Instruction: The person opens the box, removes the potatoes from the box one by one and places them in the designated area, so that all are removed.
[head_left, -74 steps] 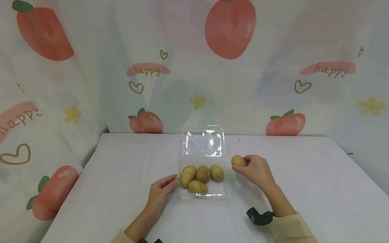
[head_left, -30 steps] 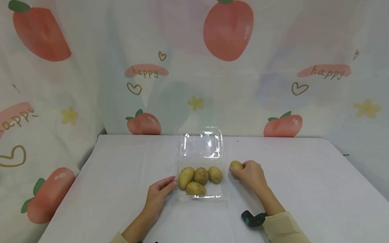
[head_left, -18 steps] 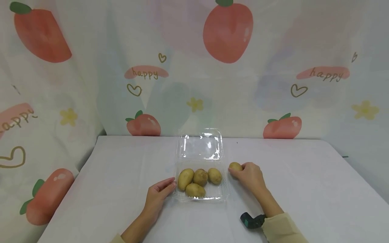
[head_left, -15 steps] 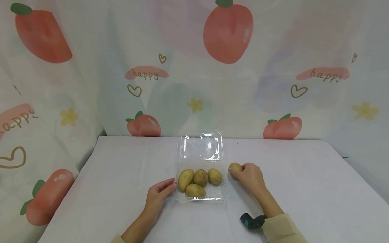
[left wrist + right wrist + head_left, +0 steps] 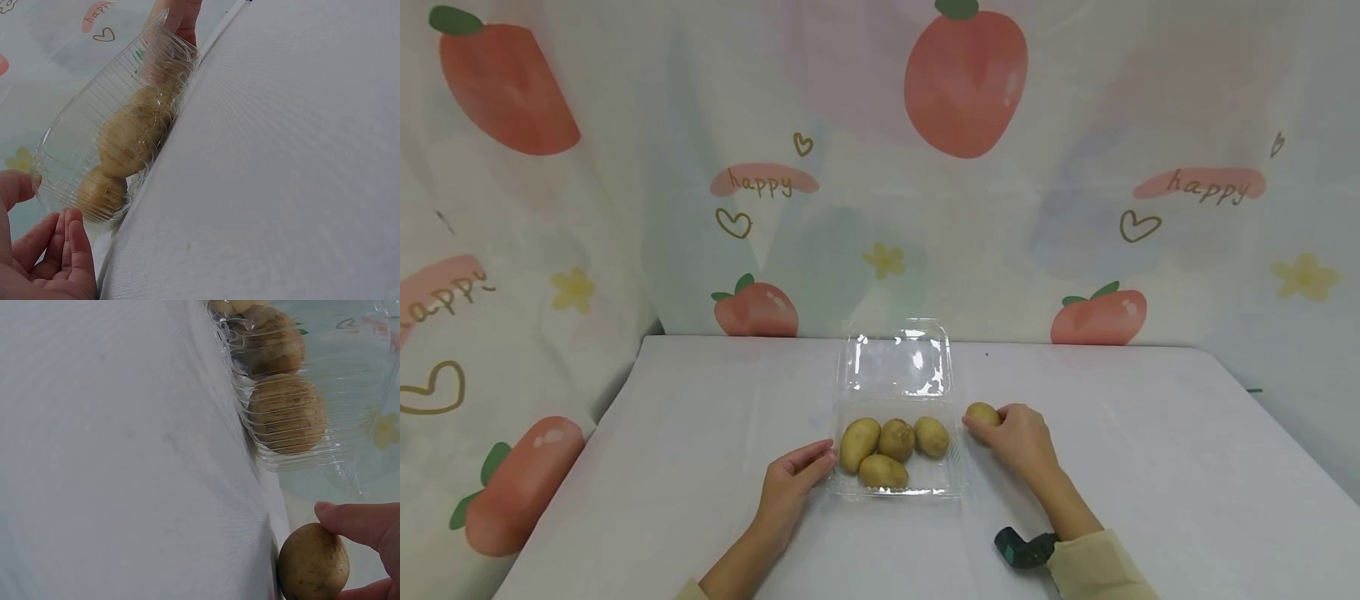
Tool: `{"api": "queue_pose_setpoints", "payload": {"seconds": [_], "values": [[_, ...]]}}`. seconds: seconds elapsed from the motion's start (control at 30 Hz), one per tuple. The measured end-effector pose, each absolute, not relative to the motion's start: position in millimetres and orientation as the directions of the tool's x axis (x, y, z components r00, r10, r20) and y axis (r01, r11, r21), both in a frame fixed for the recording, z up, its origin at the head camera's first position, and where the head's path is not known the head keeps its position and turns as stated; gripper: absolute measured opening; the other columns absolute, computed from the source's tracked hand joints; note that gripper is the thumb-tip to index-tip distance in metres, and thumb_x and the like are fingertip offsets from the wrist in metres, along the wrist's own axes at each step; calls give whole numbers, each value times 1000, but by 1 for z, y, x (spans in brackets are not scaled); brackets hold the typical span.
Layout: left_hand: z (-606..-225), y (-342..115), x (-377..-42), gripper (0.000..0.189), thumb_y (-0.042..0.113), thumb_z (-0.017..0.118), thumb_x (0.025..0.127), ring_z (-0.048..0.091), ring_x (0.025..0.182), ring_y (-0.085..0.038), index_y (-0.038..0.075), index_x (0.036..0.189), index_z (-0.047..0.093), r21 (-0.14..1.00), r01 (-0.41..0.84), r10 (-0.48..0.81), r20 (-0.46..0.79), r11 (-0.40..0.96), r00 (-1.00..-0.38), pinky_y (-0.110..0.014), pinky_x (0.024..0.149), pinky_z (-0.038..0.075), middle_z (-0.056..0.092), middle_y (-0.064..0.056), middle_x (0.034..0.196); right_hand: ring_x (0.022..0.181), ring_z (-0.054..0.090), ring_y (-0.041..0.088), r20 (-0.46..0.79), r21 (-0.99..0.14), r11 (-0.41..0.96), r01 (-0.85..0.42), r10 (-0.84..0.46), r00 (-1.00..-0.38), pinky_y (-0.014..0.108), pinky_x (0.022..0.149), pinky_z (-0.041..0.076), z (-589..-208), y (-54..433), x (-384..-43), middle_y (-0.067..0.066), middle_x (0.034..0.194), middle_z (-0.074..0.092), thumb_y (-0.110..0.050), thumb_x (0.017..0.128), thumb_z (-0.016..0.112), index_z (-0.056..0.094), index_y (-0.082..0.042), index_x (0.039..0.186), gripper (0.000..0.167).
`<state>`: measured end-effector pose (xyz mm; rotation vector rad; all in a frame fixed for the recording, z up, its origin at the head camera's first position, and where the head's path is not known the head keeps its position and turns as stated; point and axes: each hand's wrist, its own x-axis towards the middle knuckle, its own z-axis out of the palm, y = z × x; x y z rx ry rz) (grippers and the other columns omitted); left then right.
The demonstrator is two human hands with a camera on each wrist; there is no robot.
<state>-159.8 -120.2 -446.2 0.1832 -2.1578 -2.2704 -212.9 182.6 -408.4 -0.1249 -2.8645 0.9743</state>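
Observation:
An open clear plastic container (image 5: 934, 479) sits on the white table with several potatoes (image 5: 883, 472) in it. At its left rim is my left hand (image 5: 792, 479); in the left wrist view the thumb (image 5: 25, 183) lies at the upper edge and the other fingers (image 5: 78, 240) at the wall below. Just right of the container, my right hand (image 5: 1021, 435) pinches one more potato (image 5: 312, 562) between thumb and fingers. That potato is close against the table surface, outside the container. In the head view its right side is hidden by the fingers.
The transparent lid (image 5: 897, 360) stands raised behind the container, near the table's back edge. A printed curtain (image 5: 985, 225) hangs behind and on the left. A black wrist device (image 5: 1026, 548) juts from the right wrist over the white table (image 5: 1165, 450).
My right hand has come down a little with its potato, beside the container. Over the last half second both hands keep nearly still. The head view has shifted slightly.

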Motion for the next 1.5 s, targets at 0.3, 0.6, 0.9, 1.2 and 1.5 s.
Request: {"api": "queue_pose_setpoints", "payload": {"seconds": [0.3,0.6,0.9,1.2,1.5], "values": [[-446,-122,-157,37,17,69,82,58,93,-13,-4,112,62,995,-83,-81,-87,-54,-993,-20,78,48,64,-10,104,63,50,22,57,-609,792,51,107,-993,30,51,39,-409,182,-211,9,72,58,-39,76,70,62,9,88,50],[-449,-120,-161,39,18,69,82,57,94,-13,-4,113,61,996,-68,-67,-72,-64,-995,-21,78,47,64,-11,106,64,51,22,47,-601,797,53,101,-994,31,52,40,-405,186,-214,10,73,59,-42,76,69,62,9,90,54],[-448,-116,-165,39,18,69,83,58,94,-13,-5,113,61,996,-36,-43,-39,-77,-998,-21,78,48,63,-12,106,57,40,18,87,-581,813,30,99,-991,28,48,31,-397,197,-214,1,57,42,-46,77,67,51,-4,63,47],[-448,-118,-163,38,15,67,83,58,89,-11,-8,113,60,997,-19,-47,-22,-79,-999,-20,76,48,63,-13,104,85,56,33,24,-581,812,53,83,-996,42,71,47,-390,201,-211,25,95,60,-51,80,64,58,14,106,71],[-448,-120,-160,38,15,68,83,59,89,-12,-7,112,60,996,-31,-66,-36,-78,-997,-21,76,48,64,-11,103,91,55,34,27,-603,798,18,43,-999,45,76,47,-378,192,-206,24,98,61,-44,83,64,58,13,110,63]]}}
